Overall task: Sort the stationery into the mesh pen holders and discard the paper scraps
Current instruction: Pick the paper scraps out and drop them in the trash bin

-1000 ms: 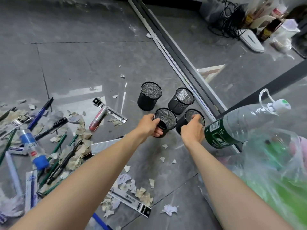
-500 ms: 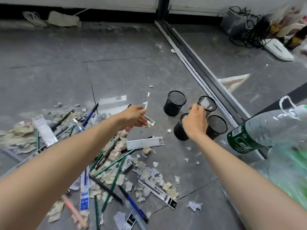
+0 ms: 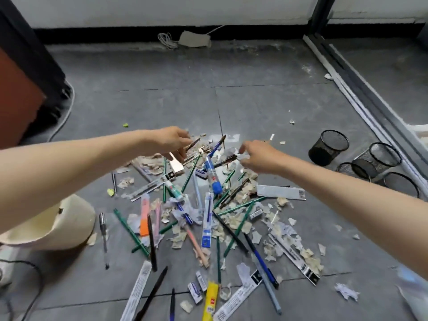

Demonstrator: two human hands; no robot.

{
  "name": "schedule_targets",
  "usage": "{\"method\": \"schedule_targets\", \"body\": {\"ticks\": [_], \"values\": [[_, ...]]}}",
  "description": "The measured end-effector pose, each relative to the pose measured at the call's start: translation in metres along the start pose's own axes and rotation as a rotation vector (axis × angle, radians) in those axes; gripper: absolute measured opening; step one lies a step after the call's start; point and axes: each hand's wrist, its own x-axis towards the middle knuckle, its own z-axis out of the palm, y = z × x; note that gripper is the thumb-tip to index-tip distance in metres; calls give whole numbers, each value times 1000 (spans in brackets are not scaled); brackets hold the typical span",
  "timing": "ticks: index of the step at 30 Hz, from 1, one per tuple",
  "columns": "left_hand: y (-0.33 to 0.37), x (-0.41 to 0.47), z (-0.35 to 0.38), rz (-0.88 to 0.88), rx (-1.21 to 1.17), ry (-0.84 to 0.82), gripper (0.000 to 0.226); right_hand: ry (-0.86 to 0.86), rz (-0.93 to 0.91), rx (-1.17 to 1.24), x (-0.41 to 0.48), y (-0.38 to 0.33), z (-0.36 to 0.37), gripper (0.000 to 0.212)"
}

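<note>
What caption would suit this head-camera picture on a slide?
Left hand and right hand reach among pens, pencils and paper scraps strewn on the floor; black mesh pen holders stand to the right.

No lettering is sharp enough to read anywhere on the floor; only blurred print shows. The white flat packet (image 3: 280, 192) carries a barcode at its right end, digits illegible. The yellow packet (image 3: 212, 297) bears a small red mark and lines of dark print. Two clear refill sleeves, the right sleeve (image 3: 294, 258) and the bottom sleeve (image 3: 238, 297), each have a black label end with white characters too smeared to make out. The blue card pack (image 3: 207, 228) and the blue-capped tube (image 3: 212, 174) show printed labels, equally unreadable.
</note>
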Motion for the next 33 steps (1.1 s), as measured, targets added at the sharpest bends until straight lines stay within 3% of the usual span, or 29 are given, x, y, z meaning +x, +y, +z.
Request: {"method": "schedule_targets", "body": {"ticks": [4, 8, 15, 24, 27, 33], "values": [[-17, -3, 13, 0, 12, 78, 25, -104, -167, -201, -10, -29, -7, 33], [-38, 4, 46, 28, 78, -11, 31, -185, -244, -307, -20, -35, -13, 39], [-75, 28, 78, 27, 345, -29, 39, -189, -155, -260, -6, -14, 20, 49], [-103, 42, 130, 127, 504, -191, 41, -377, -73, -255, -13, 25, 110, 57], [-105, 43, 145, 141, 516, -129, 45, -372, -105, -280, -12, 31, 124, 46], [-102, 51, 164, 191, 529, 228, 47, -309, -120, -338, -11, 34, 150, 29]]}}
